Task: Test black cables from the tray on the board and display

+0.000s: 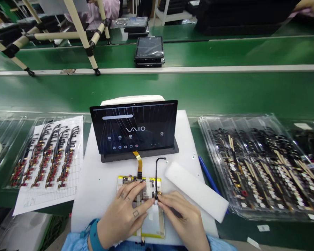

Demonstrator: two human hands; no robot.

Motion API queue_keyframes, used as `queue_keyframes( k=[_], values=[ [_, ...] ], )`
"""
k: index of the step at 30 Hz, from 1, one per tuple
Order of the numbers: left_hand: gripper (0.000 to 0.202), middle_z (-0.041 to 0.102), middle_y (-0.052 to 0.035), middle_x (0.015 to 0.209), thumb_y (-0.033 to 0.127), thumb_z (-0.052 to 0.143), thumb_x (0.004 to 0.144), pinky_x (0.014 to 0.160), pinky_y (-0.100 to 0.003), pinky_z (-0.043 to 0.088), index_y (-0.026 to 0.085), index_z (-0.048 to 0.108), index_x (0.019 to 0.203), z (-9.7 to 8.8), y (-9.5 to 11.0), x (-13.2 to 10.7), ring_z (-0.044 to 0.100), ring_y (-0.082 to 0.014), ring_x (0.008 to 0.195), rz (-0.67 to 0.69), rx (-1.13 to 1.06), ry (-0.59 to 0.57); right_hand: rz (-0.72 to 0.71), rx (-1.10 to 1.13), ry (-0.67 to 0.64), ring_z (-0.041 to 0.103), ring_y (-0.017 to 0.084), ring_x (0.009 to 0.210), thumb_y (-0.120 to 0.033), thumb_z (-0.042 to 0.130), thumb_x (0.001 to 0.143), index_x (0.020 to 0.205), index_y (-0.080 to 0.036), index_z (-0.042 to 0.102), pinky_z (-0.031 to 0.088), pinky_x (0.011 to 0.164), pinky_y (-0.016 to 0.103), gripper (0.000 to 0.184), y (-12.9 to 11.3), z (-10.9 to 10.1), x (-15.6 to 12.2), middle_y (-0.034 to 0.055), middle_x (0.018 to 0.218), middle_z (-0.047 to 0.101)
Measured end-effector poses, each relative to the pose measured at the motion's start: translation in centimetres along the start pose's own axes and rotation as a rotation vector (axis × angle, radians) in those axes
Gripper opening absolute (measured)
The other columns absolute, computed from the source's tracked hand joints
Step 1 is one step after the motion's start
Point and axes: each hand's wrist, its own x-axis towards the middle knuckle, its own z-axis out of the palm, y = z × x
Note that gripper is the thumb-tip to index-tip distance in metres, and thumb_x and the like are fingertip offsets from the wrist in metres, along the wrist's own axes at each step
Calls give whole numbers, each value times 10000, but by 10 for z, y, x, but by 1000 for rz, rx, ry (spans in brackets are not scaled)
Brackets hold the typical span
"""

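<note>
Head view: black flex cable [156, 176] runs forward from right hand [180, 216].

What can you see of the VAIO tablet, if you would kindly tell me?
The VAIO tablet is black-edged, its lit screen showing dark wallpaper with fine pale lines, a search bar and small icons. It stands tilted back on a dark base, a white pad behind it. An amber flex cable runs from its lower edge.
</note>
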Motion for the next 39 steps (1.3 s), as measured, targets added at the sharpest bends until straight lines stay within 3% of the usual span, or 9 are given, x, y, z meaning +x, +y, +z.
queue_keyframes(
  k=[10,13,16,19,23,27,30,33,39],
  values=[
    [254,503,-107,1158,196,549,828,903,-388,355,241,596,1075,-3,7,8,416,-247,1113,-23,99,43,-39,-46,29,619,117,668,-147,532,841,885,-214,600,538,589,207,105,-7,2,9,-4,751,657],
    [331,492,-106,1187,286,611,794,901,-422,357,270,580,1124,-1,7,3,391,-278,1140,-52,116,3,-36,-134,37,603,117,588,-210,494,875,1049,-221,570,523,540,205,191,-12,-3,8,-19,681,621],
    [455,430,-115,1287,300,657,742,898,-448,376,279,549,1183,-4,5,-1,363,-319,1184,-59,76,-49,-64,-251,5,580,125,531,-253,461,898,1278,-218,426,515,544,226,384,-13,-16,5,-32,645,595],
    [500,376,-121,1346,219,606,771,921,-440,375,269,500,1257,-14,-2,3,358,-322,1216,-95,67,-60,-149,-397,17,604,149,613,-217,440,898,1333,-244,357,509,608,261,444,-5,-34,1,-8,732,624],
    [472,372,-155,1344,180,469,862,931,-425,339,216,431,1332,-22,-17,20,328,-315,1250,-276,274,111,-215,-725,120,604,239,841,-297,425,890,1313,-226,393,479,726,380,430,16,-48,-6,78,970,634],
    [441,408,-183,1333,347,495,876,927,-448,266,189,490,1287,-14,-34,39,347,-335,1226,-304,504,242,-195,-965,147,580,284,897,-423,338,895,1288,-188,415,437,688,409,464,38,-46,-13,132,1080,594],
    [567,441,-191,1331,525,564,795,942,-482,201,183,539,1246,-7,-42,44,358,-374,1211,-285,564,244,-223,-1013,152,584,266,877,-396,308,898,1294,-174,399,420,671,391,463,46,-42,-16,142,1079,597],
    [702,412,-192,1366,591,595,738,961,-484,176,185,487,1301,-6,-46,42,329,-384,1240,-287,569,214,-252,-1014,217,588,266,839,-384,297,899,1300,-161,391,408,678,395,468,49,-42,-15,141,1038,614],
    [588,375,-191,1374,374,516,842,981,-472,246,179,365,1376,-14,-36,33,294,-358,1282,-177,395,201,-301,-917,119,612,229,880,-426,375,892,1348,-206,333,430,750,368,508,51,-53,-17,91,1084,627]
  ],
)
